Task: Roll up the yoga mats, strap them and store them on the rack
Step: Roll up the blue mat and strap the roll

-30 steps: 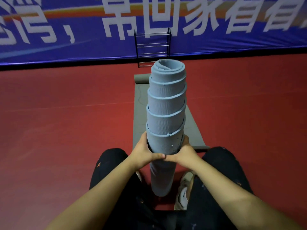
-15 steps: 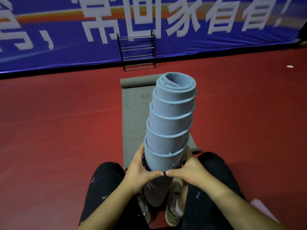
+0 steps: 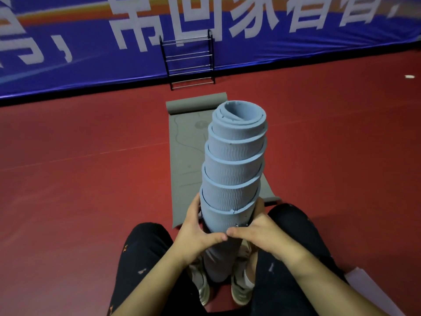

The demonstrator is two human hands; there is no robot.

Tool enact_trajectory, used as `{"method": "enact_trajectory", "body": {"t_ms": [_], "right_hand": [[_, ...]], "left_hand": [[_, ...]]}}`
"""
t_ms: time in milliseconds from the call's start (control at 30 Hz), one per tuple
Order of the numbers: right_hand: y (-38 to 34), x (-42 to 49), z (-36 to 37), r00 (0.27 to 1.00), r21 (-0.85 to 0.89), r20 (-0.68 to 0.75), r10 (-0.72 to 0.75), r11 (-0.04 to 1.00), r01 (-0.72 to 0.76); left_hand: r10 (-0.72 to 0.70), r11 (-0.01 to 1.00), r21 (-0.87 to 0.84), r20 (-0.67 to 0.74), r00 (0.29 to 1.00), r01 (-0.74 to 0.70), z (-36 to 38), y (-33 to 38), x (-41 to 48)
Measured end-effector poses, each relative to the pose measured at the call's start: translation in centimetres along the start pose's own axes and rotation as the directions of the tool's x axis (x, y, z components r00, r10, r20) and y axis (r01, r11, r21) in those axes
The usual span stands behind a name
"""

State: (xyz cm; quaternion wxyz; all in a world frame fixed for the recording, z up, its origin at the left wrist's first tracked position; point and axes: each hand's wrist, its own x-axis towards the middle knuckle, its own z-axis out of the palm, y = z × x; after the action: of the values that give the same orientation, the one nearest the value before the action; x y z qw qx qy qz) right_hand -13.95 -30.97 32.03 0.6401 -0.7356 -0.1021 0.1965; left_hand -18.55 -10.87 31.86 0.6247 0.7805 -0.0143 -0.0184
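A blue yoga mat (image 3: 234, 169), rolled up and telescoped into a stepped spiral, stands upright between my feet. My left hand (image 3: 197, 233) grips its lower part from the left, and my right hand (image 3: 257, 231) grips it from the right, thumbs meeting in front. A dark band seems to circle the roll under my fingers, mostly hidden. Behind it a grey yoga mat (image 3: 184, 153) lies flat on the floor, its far end curled. The black metal rack (image 3: 188, 60) stands against the wall banner.
Red sports floor (image 3: 91, 179) spreads on all sides. A blue banner (image 3: 68, 53) runs along the back. My knees in dark trousers flank the roll. A pale sheet (image 3: 366, 288) lies at lower right, and a small white scrap (image 3: 409, 76) sits far right.
The view shifted, so the roll and rack sit lower and further right in frame. My hands keep the same grip on the roll's lower part.
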Motion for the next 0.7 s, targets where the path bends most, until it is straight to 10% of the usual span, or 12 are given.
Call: {"method": "enact_trajectory", "body": {"t_ms": [300,467,600,700], "right_hand": [[-1.1,-0.4,-0.7,0.993,0.032,0.085,0.078,0.996,-0.081],[-2.6,-0.2,-2.3,0.963,0.084,0.214,0.163,0.979,-0.184],[-6.9,1.5,-4.4,0.985,0.354,-0.055,0.165,0.925,-0.135],[-14.5,2.8,-4.9,0.992,0.225,-0.104,0.078,0.973,-0.053]], "left_hand": [[0.434,0.899,0.122,-0.360,0.826,-0.420,-1.0,20.1,3.5],[0.224,0.799,0.589,-0.106,0.969,-0.121,-0.3,26.8,8.7],[0.161,0.752,0.654,-0.060,0.985,-0.084,-1.0,26.2,7.4],[0.143,0.722,0.689,-0.062,0.988,-0.062,-0.6,26.8,7.8]]}}
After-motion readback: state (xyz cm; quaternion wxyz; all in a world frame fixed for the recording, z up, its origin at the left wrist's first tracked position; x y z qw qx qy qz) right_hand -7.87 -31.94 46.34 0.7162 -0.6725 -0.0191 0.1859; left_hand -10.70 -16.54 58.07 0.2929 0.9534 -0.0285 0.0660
